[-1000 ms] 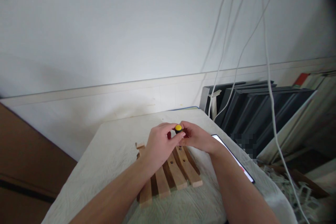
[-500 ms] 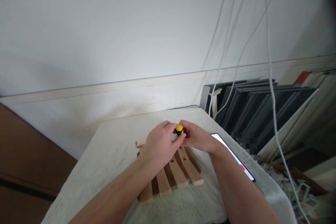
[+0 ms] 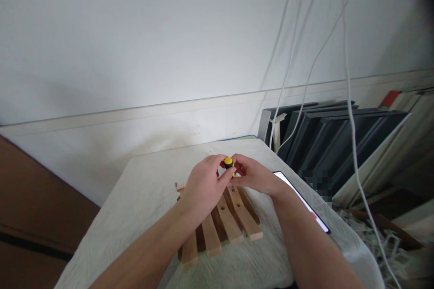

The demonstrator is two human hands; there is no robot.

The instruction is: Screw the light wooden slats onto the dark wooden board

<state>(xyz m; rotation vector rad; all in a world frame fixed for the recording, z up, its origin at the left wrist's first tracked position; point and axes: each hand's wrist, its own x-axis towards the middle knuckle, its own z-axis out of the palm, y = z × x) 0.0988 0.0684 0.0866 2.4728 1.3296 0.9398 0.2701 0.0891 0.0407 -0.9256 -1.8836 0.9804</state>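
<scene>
A screwdriver (image 3: 228, 163) with a yellow and black handle stands nearly upright between my two hands. My left hand (image 3: 207, 179) is closed on its handle, thumb and fingers around the top. From the right, my right hand (image 3: 249, 172) has its fingers closed around the lower handle; the shaft and tip are hidden behind the fingers. Beneath both hands lies a slatted wooden piece (image 3: 230, 223), its curved slats side by side with dark gaps between them. Small dark holes or screw heads show on the slats nearest the right. My left forearm covers part of it.
A pale cloth covers the table (image 3: 142, 198). Right of my right forearm lies a tablet or phone (image 3: 301, 201) with a lit screen. Beyond the table's right edge lean dark panels (image 3: 325, 137), and white cables (image 3: 349, 99) hang down there. A white wall stands behind.
The screwdriver's handle has shifted slightly left and up and leans a little differently, showing more of its side. Both hands have moved slightly with it. The wooden piece stays in place.
</scene>
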